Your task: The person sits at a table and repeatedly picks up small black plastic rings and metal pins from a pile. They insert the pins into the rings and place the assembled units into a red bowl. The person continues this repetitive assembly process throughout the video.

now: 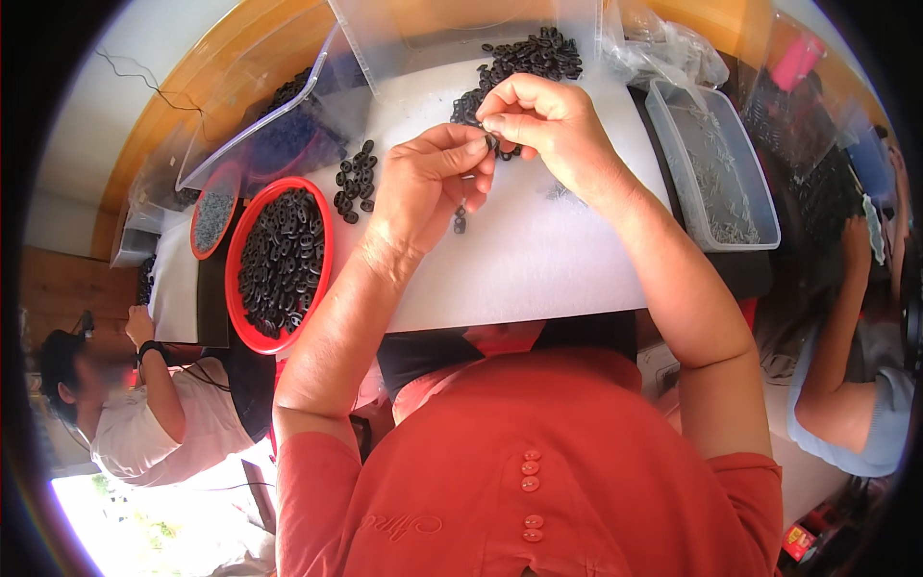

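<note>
In front of me, over the white work surface, both hands meet at a small black part [491, 141]. My left hand [418, 188] pinches it between thumb and fingers. My right hand [558, 130] is closed in a pinch right beside it; what lies between those fingertips is hidden. Beyond the hands spreads a pile of small black parts [534, 60], partly covered by my right hand. A smaller group of black pieces [356, 181] lies left of my left hand. Just below that hand's fingers shows another small black piece [460, 223].
A red basin [328, 231] of black oval pieces stands at left, by a smaller red bowl [212, 207] of grey bits. At right is a clear tray [760, 236] with thin pins; a plastic bag [673, 53] lies behind it. People sit on both sides.
</note>
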Demonstrator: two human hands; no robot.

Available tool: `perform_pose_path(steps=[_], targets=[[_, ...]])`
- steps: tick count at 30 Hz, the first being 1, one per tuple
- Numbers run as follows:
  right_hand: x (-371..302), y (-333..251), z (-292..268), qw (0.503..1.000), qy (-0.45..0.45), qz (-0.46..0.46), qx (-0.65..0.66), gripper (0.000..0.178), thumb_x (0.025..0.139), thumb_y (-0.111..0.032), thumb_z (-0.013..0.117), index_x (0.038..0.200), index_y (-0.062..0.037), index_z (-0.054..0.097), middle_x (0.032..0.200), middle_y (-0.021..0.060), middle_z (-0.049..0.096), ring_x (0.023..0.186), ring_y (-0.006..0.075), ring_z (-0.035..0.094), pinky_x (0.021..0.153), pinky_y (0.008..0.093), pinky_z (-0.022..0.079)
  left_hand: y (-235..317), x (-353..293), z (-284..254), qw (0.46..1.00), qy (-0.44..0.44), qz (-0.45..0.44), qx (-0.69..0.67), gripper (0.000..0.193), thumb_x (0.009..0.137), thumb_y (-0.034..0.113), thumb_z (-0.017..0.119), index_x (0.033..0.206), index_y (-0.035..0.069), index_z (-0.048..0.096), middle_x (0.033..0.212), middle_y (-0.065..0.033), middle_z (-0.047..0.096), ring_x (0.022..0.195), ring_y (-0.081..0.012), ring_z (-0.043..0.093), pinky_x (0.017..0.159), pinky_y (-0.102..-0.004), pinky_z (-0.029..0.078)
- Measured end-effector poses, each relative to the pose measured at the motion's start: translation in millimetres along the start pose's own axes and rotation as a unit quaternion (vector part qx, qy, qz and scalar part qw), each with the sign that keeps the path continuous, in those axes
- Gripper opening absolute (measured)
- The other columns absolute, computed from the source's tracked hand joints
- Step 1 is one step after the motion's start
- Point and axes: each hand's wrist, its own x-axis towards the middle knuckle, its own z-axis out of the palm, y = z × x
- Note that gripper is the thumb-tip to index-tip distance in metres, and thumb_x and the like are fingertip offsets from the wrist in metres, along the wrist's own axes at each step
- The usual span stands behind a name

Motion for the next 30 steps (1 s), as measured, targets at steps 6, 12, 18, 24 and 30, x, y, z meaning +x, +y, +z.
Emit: perform_pose_path(steps=[6,12,18,24,30], targets=[[-3,-4,16,0.99,0.034,-0.044,0.126,0.003,0.093,0.0,0.059,0.093,0.0029,0.06,0.078,0.0059,0.062,0.064,0.0111,0.061,0.062,0.0264,0.054,-10,8,-6,0.984,-0.097,0.004,-0.149,0.022,0.097,0.021,0.06,0.102,-0.001,0.059,0.087,-0.0058,0.06,0.074,-0.016,0.057,0.057,-0.028,0.043],[-11,5,30,0.983,0.098,-0.134,0.078,0.004,0.095,-0.003,0.059,0.095,0.0014,0.058,0.082,0.0045,0.061,0.063,0.0075,0.058,0.053,0.0224,0.051,-15,10,-4,0.968,-0.128,-0.006,-0.213,0.022,0.097,0.023,0.061,0.101,0.001,0.06,0.086,-0.004,0.061,0.074,-0.0159,0.058,0.057,-0.0285,0.043],[-10,8,39,0.959,0.153,-0.222,-0.09,0.001,0.096,0.0,0.056,0.095,0.0008,0.055,0.086,0.0044,0.057,0.064,0.0082,0.056,0.056,0.0235,0.047,-18,9,-4,0.959,-0.136,-0.01,-0.248,0.019,0.097,0.022,0.061,0.099,0.002,0.061,0.087,-0.0042,0.063,0.073,-0.0153,0.059,0.06,-0.0296,0.045],[-3,32,42,0.939,0.186,-0.222,-0.183,0.012,0.086,0.005,0.06,0.092,-0.0046,0.058,0.079,0.0101,0.058,0.061,0.0261,0.06,0.056,0.0365,0.05,-24,11,-4,0.969,-0.092,0.021,-0.229,0.02,0.095,0.023,0.063,0.094,0.002,0.062,0.084,-0.0037,0.063,0.074,-0.014,0.059,0.06,-0.0294,0.046],[-4,27,38,0.918,0.169,-0.284,-0.219,0.008,0.092,0.004,0.058,0.098,-0.0007,0.057,0.083,0.0087,0.059,0.067,0.0176,0.059,0.06,0.0304,0.05,-30,14,-11,0.972,-0.043,0.031,-0.231,0.016,0.09,0.016,0.07,0.092,0.002,0.062,0.083,-0.0065,0.063,0.073,-0.0169,0.061,0.06,-0.0306,0.047]])
